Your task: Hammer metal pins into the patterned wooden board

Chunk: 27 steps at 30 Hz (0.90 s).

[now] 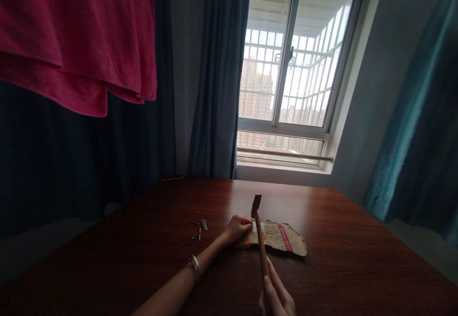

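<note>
My right hand [276,293] is wrapped round the wooden handle of a hammer [262,244]. The hammer stands raised, its dark metal head over the near side of a flat, pale, hole-dotted piece [274,235] lying on the table. That piece has a red patterned band across it and a jagged far edge; I cannot tell its material. At its left end my left hand [239,228] is closed in a pinch; what its fingertips hold is too small to make out. A silver bracelet [194,266] circles the left wrist.
Several thin metal rods [199,232] lie loose left of my left hand on the brown wooden table [143,268]. A barred window [286,68] and blue curtains [220,77] stand beyond the far edge. Pink cloth [89,44] hangs at the upper left.
</note>
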Tool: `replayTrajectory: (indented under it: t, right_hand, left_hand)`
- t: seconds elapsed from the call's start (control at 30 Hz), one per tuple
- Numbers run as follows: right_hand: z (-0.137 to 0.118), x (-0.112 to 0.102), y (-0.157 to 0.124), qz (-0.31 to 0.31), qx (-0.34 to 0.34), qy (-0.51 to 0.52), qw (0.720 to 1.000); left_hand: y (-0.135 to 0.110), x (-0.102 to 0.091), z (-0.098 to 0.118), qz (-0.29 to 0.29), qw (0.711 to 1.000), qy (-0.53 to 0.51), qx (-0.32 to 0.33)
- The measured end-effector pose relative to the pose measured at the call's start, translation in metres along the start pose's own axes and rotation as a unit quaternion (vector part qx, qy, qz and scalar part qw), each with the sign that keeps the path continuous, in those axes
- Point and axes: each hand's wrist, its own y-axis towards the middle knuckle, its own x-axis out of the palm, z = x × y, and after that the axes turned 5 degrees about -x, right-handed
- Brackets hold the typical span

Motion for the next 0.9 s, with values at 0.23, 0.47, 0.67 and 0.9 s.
replayTrajectory:
  t: [0.23,0.47,0.67,0.9]
  right_hand:
    - [0.002,0.002,0.001,0.001,0.009,-0.001,1.000]
    - [0.013,-0.002,0.006,0.011,0.003,0.001,1.000]
    - [0.008,-0.003,0.003,-0.001,0.003,0.015,1.000]
    - [-0.001,0.002,0.001,-0.025,0.007,0.002,1.000]
  left_hand:
    - [0.001,0.002,-0.002,0.000,1.000,0.013,-0.014]
    - [0.000,0.000,-0.002,0.004,1.000,-0.004,0.001]
    - [0.000,0.001,-0.001,0.003,1.000,-0.011,0.002]
    - [0.001,0.001,-0.001,0.010,1.000,-0.004,-0.013]
